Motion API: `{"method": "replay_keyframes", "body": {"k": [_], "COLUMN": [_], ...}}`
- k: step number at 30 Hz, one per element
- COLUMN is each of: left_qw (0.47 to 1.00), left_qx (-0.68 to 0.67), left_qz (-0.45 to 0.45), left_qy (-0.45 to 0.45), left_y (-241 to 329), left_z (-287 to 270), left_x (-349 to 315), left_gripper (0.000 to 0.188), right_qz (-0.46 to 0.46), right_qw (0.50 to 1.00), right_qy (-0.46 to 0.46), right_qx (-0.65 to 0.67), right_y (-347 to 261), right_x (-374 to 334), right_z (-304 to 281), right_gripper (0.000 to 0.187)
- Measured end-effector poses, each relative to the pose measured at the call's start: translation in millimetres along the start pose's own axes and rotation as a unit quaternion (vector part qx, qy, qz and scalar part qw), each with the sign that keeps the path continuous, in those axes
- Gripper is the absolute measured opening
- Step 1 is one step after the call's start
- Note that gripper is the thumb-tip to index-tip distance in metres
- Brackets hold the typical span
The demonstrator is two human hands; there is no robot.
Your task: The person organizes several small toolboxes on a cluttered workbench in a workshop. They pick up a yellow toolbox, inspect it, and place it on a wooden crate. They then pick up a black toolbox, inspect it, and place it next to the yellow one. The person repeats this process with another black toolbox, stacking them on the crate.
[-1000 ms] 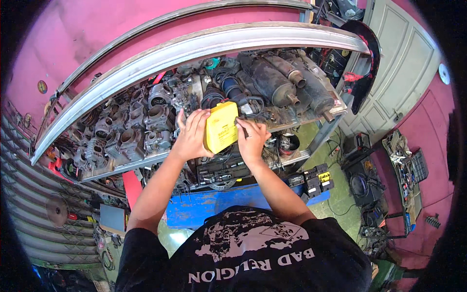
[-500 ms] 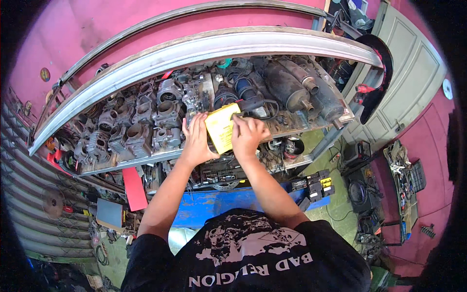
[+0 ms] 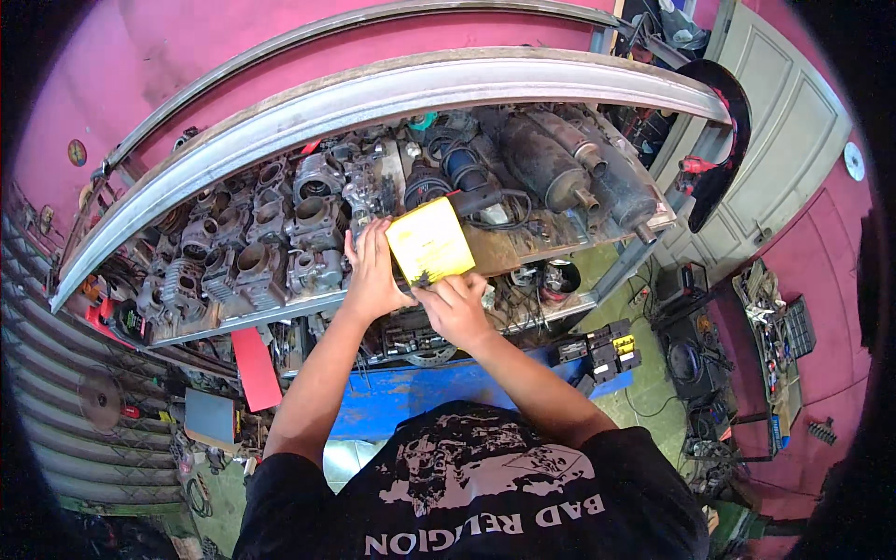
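Note:
A bright yellow box (image 3: 431,241), its face partly washed out by glare, is held up in front of the shelf. My left hand (image 3: 375,278) grips its left side, fingers along the edge and thumb underneath. At the lower edge my right hand (image 3: 455,308) has its fingers curled and pinched against the box, beside a dark patch near the lower left corner. I cannot make out whether that patch is print or a separate thing. Just behind the box lies a dark power tool (image 3: 476,200) with a cord.
Greasy engine cylinders (image 3: 257,266) crowd the shelf's left side; exhaust mufflers (image 3: 551,168) lie to the right. A light metal rail (image 3: 411,89) arches across the shelf. Below are a blue surface (image 3: 401,397), a red panel (image 3: 255,367) and black cases (image 3: 602,353).
My right hand has moved from the box's right side down to its lower edge. The box now shows a brighter, wider face, with a dark patch at its lower corner.

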State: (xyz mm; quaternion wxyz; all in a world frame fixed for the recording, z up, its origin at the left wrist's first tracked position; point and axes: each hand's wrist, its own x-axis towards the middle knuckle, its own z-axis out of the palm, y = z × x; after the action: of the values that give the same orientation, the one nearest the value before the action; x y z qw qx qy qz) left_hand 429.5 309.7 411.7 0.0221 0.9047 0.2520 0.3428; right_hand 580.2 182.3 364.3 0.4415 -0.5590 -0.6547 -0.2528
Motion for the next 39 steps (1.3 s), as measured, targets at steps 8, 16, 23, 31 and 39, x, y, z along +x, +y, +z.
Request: {"method": "replay_keyframes", "body": {"k": [8,16,23,31,39], "left_qw": [1.0,1.0,0.999,0.999,0.992], "left_qx": [0.009,0.01,0.026,0.035,0.056], "left_qz": [-0.001,0.006,0.0,0.022,0.108], "left_qy": [0.0,-0.001,-0.02,-0.015,0.041], "left_y": [4,5,8,11,4], "left_z": [-2,-2,-9,-5,1], "left_x": [-1,-2,-4,-4,-15], "left_gripper": [0.15,0.15,0.15,0.147,0.14], "right_qz": [0.048,0.207,0.187,0.423,0.244], "right_qw": [0.999,0.971,0.979,0.804,0.801], "right_qy": [0.002,0.107,0.055,-0.158,-0.362], "right_qx": [-0.011,-0.06,-0.06,0.387,0.41], "right_y": [10,43,46,117,114], "right_x": [-10,-11,-8,25,51], "right_z": [1,-3,-10,-1,-25], "right_gripper": [0.015,0.024,0.018,0.029,0.062]}}
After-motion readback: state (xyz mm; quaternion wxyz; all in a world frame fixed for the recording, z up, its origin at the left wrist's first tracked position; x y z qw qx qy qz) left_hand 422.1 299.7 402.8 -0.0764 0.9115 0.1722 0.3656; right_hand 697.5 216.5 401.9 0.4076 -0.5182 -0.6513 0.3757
